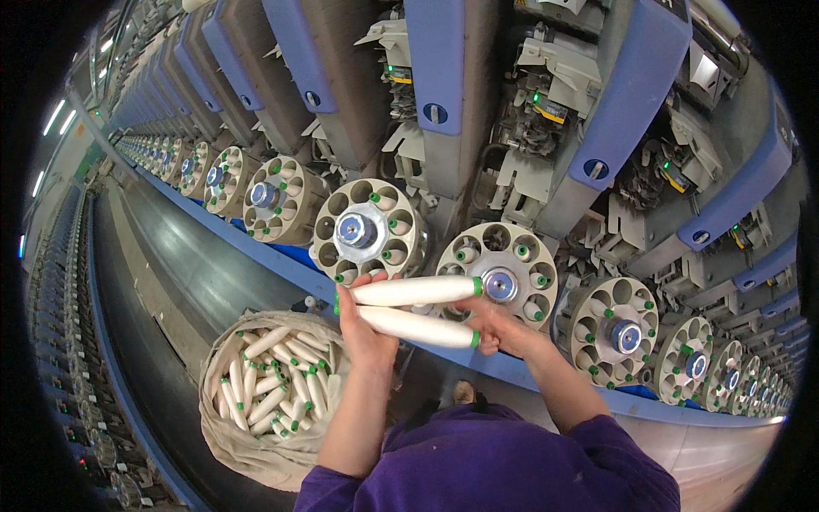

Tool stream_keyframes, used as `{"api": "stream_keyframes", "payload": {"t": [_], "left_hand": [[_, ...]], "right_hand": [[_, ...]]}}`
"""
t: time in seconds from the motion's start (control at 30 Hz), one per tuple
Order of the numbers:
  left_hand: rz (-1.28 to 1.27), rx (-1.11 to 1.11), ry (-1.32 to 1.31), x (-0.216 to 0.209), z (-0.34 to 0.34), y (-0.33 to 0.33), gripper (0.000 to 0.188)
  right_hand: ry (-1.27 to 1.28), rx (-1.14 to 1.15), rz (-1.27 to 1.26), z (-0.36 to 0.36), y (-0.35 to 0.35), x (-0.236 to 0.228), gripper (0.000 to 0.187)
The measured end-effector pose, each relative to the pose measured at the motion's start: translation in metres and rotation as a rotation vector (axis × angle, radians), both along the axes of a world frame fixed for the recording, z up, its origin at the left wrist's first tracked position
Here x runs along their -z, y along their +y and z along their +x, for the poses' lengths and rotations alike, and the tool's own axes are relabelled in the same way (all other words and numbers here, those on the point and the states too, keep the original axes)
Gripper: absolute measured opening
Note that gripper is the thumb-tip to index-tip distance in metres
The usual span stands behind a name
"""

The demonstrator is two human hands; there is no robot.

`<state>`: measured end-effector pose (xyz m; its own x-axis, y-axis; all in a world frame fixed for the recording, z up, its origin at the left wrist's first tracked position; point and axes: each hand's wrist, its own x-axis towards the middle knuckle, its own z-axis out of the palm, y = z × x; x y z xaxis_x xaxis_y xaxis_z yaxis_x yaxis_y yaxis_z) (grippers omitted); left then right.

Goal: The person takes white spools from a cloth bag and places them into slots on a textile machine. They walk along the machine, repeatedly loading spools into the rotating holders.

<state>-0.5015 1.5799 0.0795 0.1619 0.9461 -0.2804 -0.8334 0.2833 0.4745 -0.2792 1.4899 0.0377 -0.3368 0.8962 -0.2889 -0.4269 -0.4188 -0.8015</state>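
Two white yarn bobbins with green ends lie side by side across my two hands, in front of the round magazines. Around their left ends, my left hand is closed, thumb along the near side. My right hand is at their right ends with its fingers curled in by the green tips; part of its grip is hidden. Just beyond the bobbins stand a round cream magazine with a blue hub and another round magazine to its right. Green-tipped bobbins sit in several of their pockets.
A cloth-lined sack full of similar bobbins stands at my lower left. More magazines run in a row both ways along a blue rail. Behind them rise blue-fronted machine units. A dark aisle floor stretches away left.
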Motion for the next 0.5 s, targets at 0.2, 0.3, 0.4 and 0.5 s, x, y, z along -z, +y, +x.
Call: {"api": "stream_keyframes", "payload": {"t": [0.2, 0.3, 0.4, 0.5], "left_hand": [[-0.091, -0.025, -0.034, 0.001, -0.008, 0.012, 0.044], [-0.109, -0.027, 0.028, 0.008, -0.005, 0.015, 0.044], [-0.061, 0.007, 0.100, 0.020, 0.009, 0.013, 0.043], [0.265, -0.046, 0.523, 0.037, 0.032, 0.015, 0.037]], "right_hand": [[-0.089, -0.059, -0.160, 0.065, -0.028, 0.003, 0.018], [0.103, 0.500, 0.022, 0.099, -0.044, -0.004, 0.024], [-0.072, 0.563, 0.083, 0.104, -0.043, -0.013, 0.026], [-0.477, 0.542, 0.364, 0.087, -0.032, -0.031, 0.026]]}}
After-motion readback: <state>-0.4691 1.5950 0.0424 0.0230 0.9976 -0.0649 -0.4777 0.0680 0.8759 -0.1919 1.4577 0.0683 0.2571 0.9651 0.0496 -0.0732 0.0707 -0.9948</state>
